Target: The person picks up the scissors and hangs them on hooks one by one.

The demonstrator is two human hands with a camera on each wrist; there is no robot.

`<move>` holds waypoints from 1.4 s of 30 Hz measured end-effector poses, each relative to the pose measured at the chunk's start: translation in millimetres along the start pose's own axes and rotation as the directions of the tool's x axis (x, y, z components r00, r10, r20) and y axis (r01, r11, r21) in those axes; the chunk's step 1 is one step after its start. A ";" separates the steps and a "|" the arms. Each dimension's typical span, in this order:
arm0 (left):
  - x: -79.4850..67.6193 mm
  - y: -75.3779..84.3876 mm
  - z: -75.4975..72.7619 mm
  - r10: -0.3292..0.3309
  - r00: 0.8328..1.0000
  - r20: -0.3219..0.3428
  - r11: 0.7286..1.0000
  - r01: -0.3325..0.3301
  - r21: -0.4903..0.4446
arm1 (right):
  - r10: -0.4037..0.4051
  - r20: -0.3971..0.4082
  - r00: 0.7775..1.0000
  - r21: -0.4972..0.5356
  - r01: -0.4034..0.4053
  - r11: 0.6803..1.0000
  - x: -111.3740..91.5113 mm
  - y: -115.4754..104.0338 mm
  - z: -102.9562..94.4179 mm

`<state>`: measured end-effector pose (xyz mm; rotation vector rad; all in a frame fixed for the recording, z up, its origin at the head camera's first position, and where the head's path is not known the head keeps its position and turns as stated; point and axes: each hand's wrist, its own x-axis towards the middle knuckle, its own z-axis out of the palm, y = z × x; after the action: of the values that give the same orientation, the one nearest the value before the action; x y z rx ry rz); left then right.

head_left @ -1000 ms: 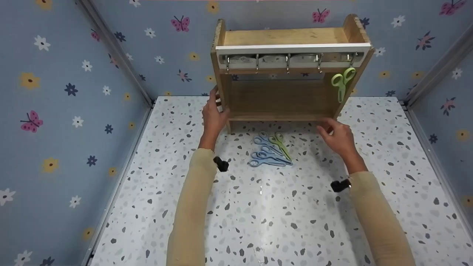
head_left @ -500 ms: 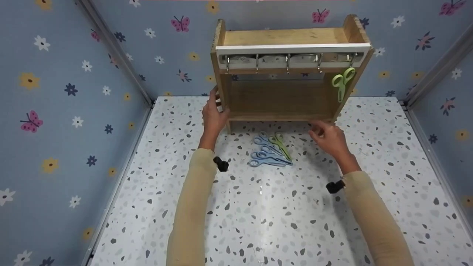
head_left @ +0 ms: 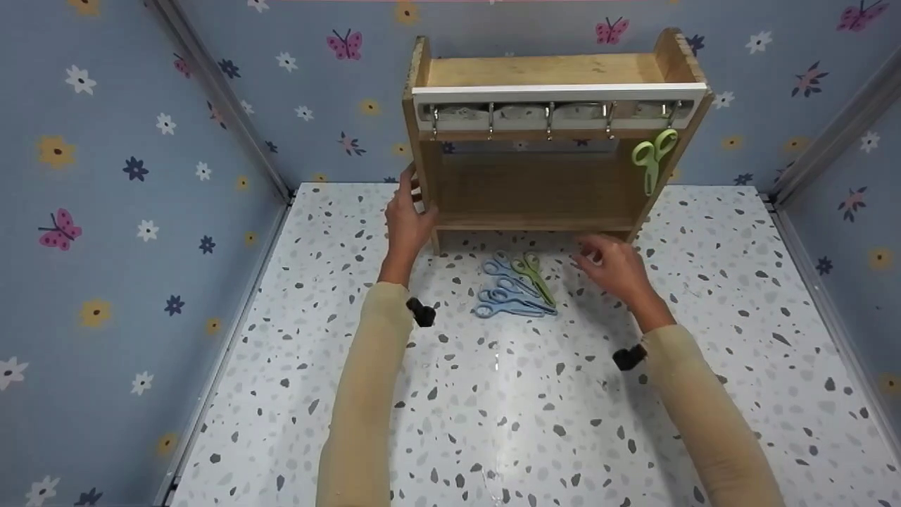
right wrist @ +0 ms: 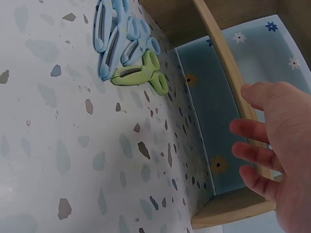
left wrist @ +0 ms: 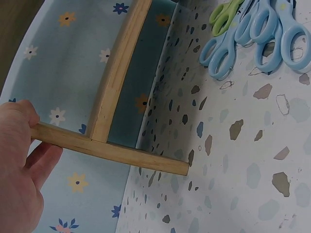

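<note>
Left grip (head_left: 408, 218): holds rack (head_left: 538, 186) | right grip (head_left: 614, 267): near scissors pile (head_left: 526, 287)

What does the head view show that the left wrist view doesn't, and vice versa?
Only the head view: the right hand, the metal hooks and the hanging green scissors.
Only the left wrist view: the patterned wall seen beneath the lower shelf.
Both: the left hand gripping the rack's side panel, with blue scissors and another green pair on the table.
</note>
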<state>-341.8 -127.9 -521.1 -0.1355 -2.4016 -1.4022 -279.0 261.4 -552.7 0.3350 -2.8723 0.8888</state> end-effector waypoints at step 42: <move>1.1 1.3 0.7 0.009 1.000 -0.007 1.000 -0.009 -0.005 | -0.161 0.133 0.978 -0.053 0.169 0.984 -3.5 -24.5 30.0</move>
<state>-342.6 -126.7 -520.0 -0.1423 -2.3896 -1.4025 -271.0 225.2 -564.7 0.6354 -2.9264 0.7718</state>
